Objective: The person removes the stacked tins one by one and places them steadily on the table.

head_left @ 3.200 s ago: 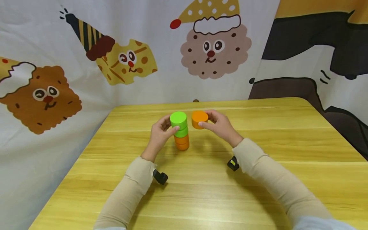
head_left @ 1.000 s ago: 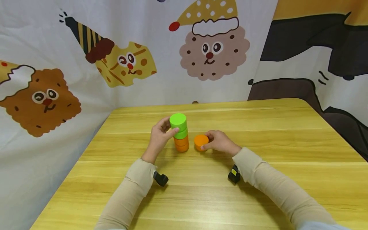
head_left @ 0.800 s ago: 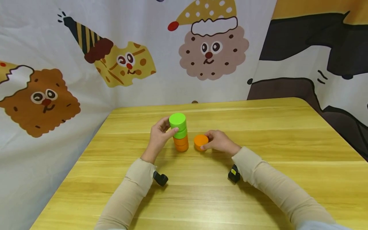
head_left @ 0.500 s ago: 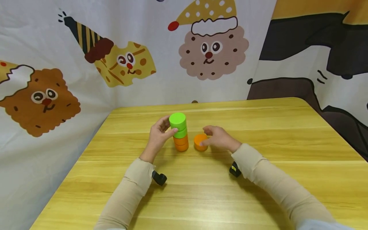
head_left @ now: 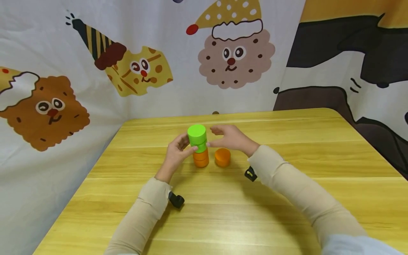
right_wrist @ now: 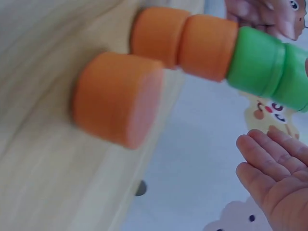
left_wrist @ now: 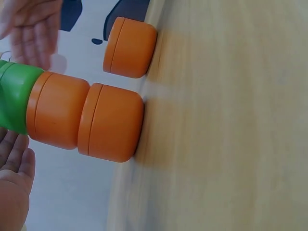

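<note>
The left hand (head_left: 176, 150), fingers apart, is cupping beside the green-and-orange, plastic-looking cylinder tower (head_left: 201, 146), likely guarding its balance. The right hand (head_left: 232, 137), fingers spread, is hovering opposite.

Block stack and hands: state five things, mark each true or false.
1. The block stack has two green cylinders above two orange cylinders. True.
2. The loose orange cylinder stands on the wood-grain table. True.
3. In the head view, the loose orange cylinder is left of the block stack. False: right of it.
4. The left hand and right hand flank the block stack. True.
5. The right hand grips the loose orange cylinder. False: they are apart.
</note>
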{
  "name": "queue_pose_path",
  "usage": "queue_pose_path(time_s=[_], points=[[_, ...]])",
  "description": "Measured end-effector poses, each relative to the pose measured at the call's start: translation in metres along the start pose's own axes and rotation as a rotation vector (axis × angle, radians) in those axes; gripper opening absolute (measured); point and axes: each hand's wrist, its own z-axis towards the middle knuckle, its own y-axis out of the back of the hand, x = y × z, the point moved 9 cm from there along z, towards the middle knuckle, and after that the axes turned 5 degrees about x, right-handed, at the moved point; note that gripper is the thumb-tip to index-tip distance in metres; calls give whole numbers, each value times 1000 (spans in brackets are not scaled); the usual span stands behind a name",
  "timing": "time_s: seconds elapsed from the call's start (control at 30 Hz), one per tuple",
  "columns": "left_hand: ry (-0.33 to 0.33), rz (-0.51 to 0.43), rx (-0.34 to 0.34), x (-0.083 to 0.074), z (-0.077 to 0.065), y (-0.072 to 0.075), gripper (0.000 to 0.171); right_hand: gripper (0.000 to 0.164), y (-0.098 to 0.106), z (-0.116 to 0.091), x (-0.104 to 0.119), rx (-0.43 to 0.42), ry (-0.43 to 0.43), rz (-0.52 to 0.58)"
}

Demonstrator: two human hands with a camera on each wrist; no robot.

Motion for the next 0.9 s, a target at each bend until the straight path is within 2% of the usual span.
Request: queue_pose_path(time_s=[0.2, 0.3, 0.5, 0.9], points=[[-1, 56, 38, -14, -7, -7, 53, 70, 5, 5, 22, -13, 48, 30], [-8, 59, 47, -10, -7, -8, 53, 68, 6, 7, 28, -9, 57, 56], [-18, 33, 35, 13, 0, -5, 53, 61, 4, 11, 32, -6, 68, 106], [-15, 50, -3, 13, -2, -5, 52, 59, 0, 13, 32, -10, 58, 129]])
